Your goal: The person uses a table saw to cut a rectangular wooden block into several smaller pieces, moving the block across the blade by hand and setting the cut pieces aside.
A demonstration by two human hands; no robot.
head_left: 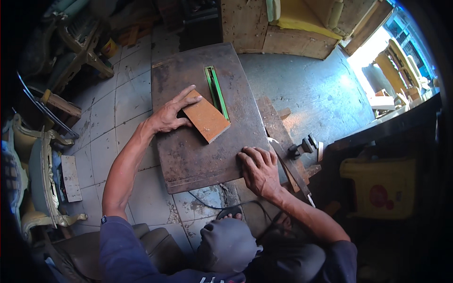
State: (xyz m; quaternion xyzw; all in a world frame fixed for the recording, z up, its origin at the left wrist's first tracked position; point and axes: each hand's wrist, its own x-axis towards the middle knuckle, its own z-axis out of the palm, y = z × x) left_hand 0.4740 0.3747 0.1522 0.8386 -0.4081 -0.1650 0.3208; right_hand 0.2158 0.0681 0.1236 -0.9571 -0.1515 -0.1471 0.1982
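Note:
A dark, stained metal saw table (188,70) with a green slotted insert (224,110) lies in front of me. My left hand (170,112) grips an orange-brown rectangular board (207,120) by its left end, fingers over its upper corner and thumb at its side. The board sits slanted on the tabletop, just left of the slot. My right hand (259,170) rests on the table near its right front edge, fingers bent and slightly apart, holding nothing. Whether a blade stands inside the slot is too dark to tell.
Carved chair frames (40,174) stand at left. A wooden cabinet-like piece with yellow padding (302,19) is beyond the table. A black fitting (302,147) on planks sits at the table's right, near a yellow plastic container (368,184). A cable (212,206) runs below.

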